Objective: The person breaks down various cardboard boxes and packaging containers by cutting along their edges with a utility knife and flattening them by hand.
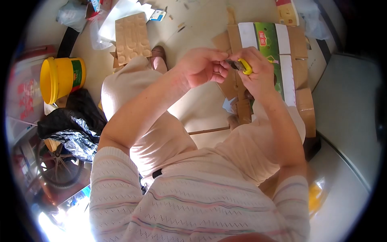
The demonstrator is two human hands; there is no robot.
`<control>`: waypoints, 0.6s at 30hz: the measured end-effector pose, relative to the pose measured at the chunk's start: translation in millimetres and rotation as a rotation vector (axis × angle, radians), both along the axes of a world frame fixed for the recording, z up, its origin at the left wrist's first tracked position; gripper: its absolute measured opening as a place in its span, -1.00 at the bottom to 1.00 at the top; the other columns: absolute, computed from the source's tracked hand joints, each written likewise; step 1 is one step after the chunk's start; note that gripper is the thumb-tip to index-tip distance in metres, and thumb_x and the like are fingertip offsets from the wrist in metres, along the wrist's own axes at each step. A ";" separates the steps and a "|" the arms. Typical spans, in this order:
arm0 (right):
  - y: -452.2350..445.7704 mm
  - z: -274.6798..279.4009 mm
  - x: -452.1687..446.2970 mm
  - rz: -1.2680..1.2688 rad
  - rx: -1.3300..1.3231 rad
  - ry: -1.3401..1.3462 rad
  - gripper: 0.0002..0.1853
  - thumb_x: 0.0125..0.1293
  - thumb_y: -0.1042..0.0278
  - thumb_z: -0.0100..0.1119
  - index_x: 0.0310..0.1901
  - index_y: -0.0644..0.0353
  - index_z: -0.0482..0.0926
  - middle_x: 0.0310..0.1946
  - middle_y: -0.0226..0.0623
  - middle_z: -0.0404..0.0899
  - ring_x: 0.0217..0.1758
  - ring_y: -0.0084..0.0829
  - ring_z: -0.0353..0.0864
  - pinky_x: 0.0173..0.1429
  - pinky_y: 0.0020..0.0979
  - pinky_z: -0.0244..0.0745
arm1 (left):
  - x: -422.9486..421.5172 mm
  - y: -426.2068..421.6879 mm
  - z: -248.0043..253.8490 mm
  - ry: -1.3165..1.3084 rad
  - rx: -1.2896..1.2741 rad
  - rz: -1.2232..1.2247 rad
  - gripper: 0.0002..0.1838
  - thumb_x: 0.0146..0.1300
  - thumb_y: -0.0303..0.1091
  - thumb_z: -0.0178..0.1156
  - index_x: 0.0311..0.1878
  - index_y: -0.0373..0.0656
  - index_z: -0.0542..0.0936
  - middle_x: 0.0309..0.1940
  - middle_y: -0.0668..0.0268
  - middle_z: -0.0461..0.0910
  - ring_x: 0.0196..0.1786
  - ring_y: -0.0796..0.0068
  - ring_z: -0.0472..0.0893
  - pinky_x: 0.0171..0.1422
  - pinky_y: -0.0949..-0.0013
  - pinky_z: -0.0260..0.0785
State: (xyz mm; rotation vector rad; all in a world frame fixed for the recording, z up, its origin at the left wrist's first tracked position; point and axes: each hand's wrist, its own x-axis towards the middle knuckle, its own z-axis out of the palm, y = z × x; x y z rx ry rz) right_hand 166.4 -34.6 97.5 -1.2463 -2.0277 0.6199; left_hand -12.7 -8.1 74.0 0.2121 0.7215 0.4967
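Note:
My right hand point(258, 72) is closed around a small yellow-handled tool point(244, 67) with a dark metal end; its exact kind is hard to make out. The metal end points left, toward my left hand point(203, 66). Thumb and forefinger of that hand are pinched together at the tool's tip, the other fingers curled. Whatever lies in this pinch is too small to name. Both hands are raised above my lap, close together. Below and to the right of them lies a flattened cardboard box point(286, 68) with a green printed strip.
A yellow bucket point(61, 78) stands at the left, with a black plastic bag point(76, 121) below it. Near my shoe point(158, 52) is a piece of embossed cardboard point(133, 36). Small scraps point(181, 28) litter the floor. A grey panel point(346, 109) rises on the right.

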 end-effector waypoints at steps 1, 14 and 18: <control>0.1 -0.2 -0.2 0.002 0.008 -0.012 -0.71 -0.13 0.69 0.16 -0.31 0.15 0.49 -0.38 -0.33 0.50 -0.38 -0.26 0.51 -0.34 -0.38 0.42 | -0.2 -0.4 -0.1 -0.015 -0.010 0.001 -0.78 0.22 -0.41 0.02 -0.14 -0.35 0.47 -0.44 0.22 0.50 -0.44 0.37 0.47 -0.33 0.35 0.32; 4.0 -2.1 4.0 -0.221 -0.849 0.694 -0.85 0.16 0.40 0.17 -0.31 0.29 0.49 -0.55 -0.36 0.49 -0.55 -0.56 0.44 -0.50 -0.52 0.34 | 10.6 -12.7 13.8 0.747 1.167 0.042 -0.84 0.10 -0.50 0.19 -0.21 -0.24 0.57 -0.44 0.31 0.50 -0.44 0.54 0.50 -0.34 0.51 0.37; 2.2 -2.3 2.0 -0.222 -1.052 0.885 -0.87 0.15 0.41 0.18 -0.31 0.27 0.50 -0.53 -0.37 0.48 -0.55 -0.56 0.41 -0.52 -0.52 0.34 | 11.2 -15.0 9.1 0.891 1.547 0.097 -0.85 0.05 -0.53 0.21 -0.26 -0.20 0.58 -0.47 0.29 0.49 -0.45 0.51 0.52 -0.39 0.48 0.39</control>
